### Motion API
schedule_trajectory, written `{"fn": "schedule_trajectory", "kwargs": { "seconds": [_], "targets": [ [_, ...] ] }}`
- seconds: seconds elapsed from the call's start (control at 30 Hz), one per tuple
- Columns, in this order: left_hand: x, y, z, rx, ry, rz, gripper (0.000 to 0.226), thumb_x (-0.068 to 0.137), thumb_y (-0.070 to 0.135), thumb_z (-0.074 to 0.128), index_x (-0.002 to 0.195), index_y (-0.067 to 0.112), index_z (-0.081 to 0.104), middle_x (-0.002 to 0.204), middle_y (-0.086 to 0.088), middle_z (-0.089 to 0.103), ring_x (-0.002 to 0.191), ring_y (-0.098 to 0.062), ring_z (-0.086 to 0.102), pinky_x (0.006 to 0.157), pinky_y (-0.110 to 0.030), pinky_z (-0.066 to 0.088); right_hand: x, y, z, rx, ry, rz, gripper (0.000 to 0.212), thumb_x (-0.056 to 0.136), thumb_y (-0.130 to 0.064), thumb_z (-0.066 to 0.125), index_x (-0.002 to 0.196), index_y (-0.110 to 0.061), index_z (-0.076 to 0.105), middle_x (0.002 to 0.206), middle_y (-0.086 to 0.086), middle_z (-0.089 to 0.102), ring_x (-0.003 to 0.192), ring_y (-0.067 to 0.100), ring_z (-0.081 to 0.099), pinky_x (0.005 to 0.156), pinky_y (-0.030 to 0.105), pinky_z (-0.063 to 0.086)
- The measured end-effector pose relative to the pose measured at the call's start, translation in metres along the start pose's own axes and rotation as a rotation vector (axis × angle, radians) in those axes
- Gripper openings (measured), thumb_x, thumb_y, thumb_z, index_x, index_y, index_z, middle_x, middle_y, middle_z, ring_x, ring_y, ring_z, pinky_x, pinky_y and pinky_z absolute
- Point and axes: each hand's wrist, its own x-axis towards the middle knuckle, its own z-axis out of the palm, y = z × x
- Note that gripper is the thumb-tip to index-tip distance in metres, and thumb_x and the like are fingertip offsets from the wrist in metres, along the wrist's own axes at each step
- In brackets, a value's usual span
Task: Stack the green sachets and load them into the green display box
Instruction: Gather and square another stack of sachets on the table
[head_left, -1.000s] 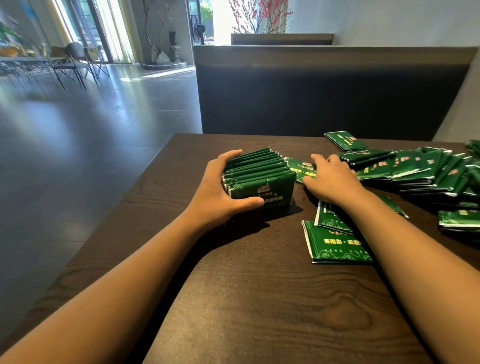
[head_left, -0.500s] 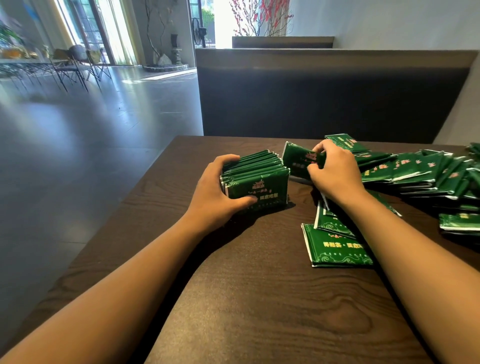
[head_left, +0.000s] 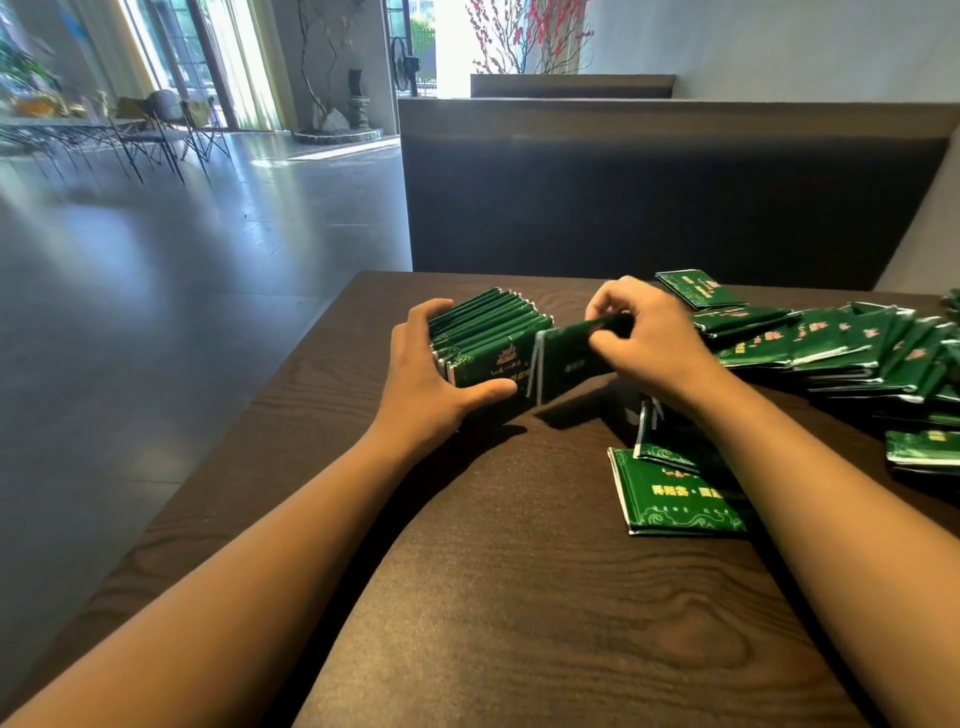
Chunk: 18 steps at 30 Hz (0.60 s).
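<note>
Dark wood grain runs across the counter (head_left: 519, 597), which sits in a bright lobby with a grey polished floor, a dark upholstered bench back (head_left: 649, 197) behind it and wire-legged chairs (head_left: 156, 130) far off at ten o'clock. Red-blossomed branches (head_left: 524, 31) show past the bench at twelve o'clock.

At the far middle of the counter a stack of green sachets (head_left: 488, 338) stands on edge, packed face to face. The person's left hand (head_left: 431, 384) is clamped around it from the nine o'clock side, fingers curled over the far end and thumb pressed along the near face. Just beside the stack, at its three o'clock side, the right hand (head_left: 654, 338) pinches a single green sachet (head_left: 566, 364) by its top edge, fingers and thumb closed on it; the sachet stands upright, its silver edge touching or almost touching the stack's near corner, I cannot tell which.

At three o'clock a loose heap of sachets (head_left: 831, 343) lies fanned and overlapping toward the counter's right edge, with one flat sachet (head_left: 698, 288) apart at its far end. Nearer, at about four o'clock and partly under the right forearm, a few flat sachets (head_left: 670, 499) lie face up, overlapping each other.
</note>
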Motion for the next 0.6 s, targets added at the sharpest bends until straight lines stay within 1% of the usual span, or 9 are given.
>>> {"fn": "schedule_trajectory", "kwargs": {
  "seconds": [0.07,0.17,0.33,0.37,0.43,0.47,0.5,0.53,0.6],
  "targets": [
    [-0.001,0.002,0.000,-0.021,-0.030,0.006,0.100,0.065,0.039,0.095,0.145,0.034,0.034,0.137,0.003,0.038,0.125,-0.012,0.046,0.102,-0.024,0.041,-0.003,0.001,0.009,-0.143,-0.072,-0.069,0.016,0.076,-0.015,0.067,0.088,-0.023,0.058,0.095,0.000,0.052,0.087,0.016,0.053,0.074,0.025,0.042],
    [-0.002,0.003,0.001,-0.030,-0.041,0.006,0.102,0.064,0.041,0.095,0.144,0.037,0.031,0.138,0.005,0.035,0.128,-0.015,0.045,0.106,-0.031,0.042,-0.009,-0.006,0.018,-0.150,-0.085,-0.105,0.035,0.076,-0.010,0.074,0.099,-0.023,0.052,0.106,0.000,0.045,0.096,0.016,0.052,0.080,0.026,0.046],
    [-0.005,0.002,0.002,-0.030,-0.052,0.032,0.102,0.067,0.033,0.096,0.143,0.037,0.028,0.139,0.006,0.034,0.128,-0.012,0.044,0.103,-0.022,0.041,-0.013,-0.022,0.029,0.000,-0.112,-0.106,0.066,0.076,-0.009,0.081,0.124,-0.031,0.042,0.131,-0.002,0.040,0.114,0.013,0.056,0.088,0.024,0.053],
    [-0.005,0.002,0.002,-0.033,-0.057,0.038,0.102,0.066,0.031,0.096,0.142,0.039,0.028,0.140,0.004,0.037,0.129,-0.013,0.046,0.106,-0.026,0.044,-0.014,-0.025,0.031,0.026,-0.133,-0.112,0.072,0.077,-0.010,0.082,0.130,-0.033,0.039,0.135,-0.002,0.038,0.117,0.010,0.053,0.091,0.019,0.050],
    [-0.004,0.000,0.001,-0.063,-0.072,0.042,0.098,0.063,0.035,0.091,0.138,0.045,0.029,0.141,-0.002,0.045,0.130,-0.017,0.053,0.109,-0.041,0.051,-0.015,-0.028,0.034,0.093,-0.180,-0.088,0.079,0.080,-0.018,0.081,0.139,-0.037,0.032,0.143,-0.002,0.034,0.124,0.003,0.043,0.094,0.006,0.039],
    [-0.003,0.000,0.000,-0.081,-0.085,0.039,0.097,0.062,0.036,0.088,0.138,0.045,0.029,0.139,-0.004,0.049,0.128,-0.018,0.056,0.107,-0.045,0.053,-0.015,-0.029,0.036,0.171,-0.195,-0.047,0.078,0.083,-0.025,0.079,0.140,-0.041,0.029,0.147,-0.002,0.031,0.127,0.003,0.039,0.096,0.006,0.036],
    [-0.003,0.000,0.000,-0.095,-0.108,0.037,0.099,0.063,0.033,0.087,0.141,0.044,0.027,0.137,-0.005,0.052,0.125,-0.018,0.059,0.105,-0.044,0.054,-0.014,-0.032,0.036,0.299,-0.193,0.037,0.072,0.086,-0.034,0.074,0.139,-0.045,0.027,0.152,-0.001,0.029,0.130,0.008,0.037,0.099,0.014,0.038],
    [-0.003,0.001,-0.001,-0.105,-0.141,0.039,0.100,0.067,0.025,0.088,0.144,0.042,0.026,0.133,-0.003,0.054,0.122,-0.016,0.061,0.104,-0.041,0.055,-0.011,-0.034,0.036,0.471,-0.162,0.152,0.064,0.087,-0.043,0.068,0.137,-0.047,0.029,0.155,0.002,0.029,0.132,0.014,0.039,0.101,0.025,0.043],
    [-0.003,0.003,-0.001,-0.124,-0.225,0.049,0.104,0.075,0.007,0.087,0.149,0.037,0.020,0.127,0.003,0.056,0.116,-0.009,0.064,0.101,-0.029,0.055,-0.006,-0.032,0.037,0.715,-0.070,0.336,0.058,0.087,-0.060,0.057,0.138,-0.047,0.034,0.155,0.008,0.037,0.131,0.021,0.047,0.105,0.044,0.045]
  ]
}}
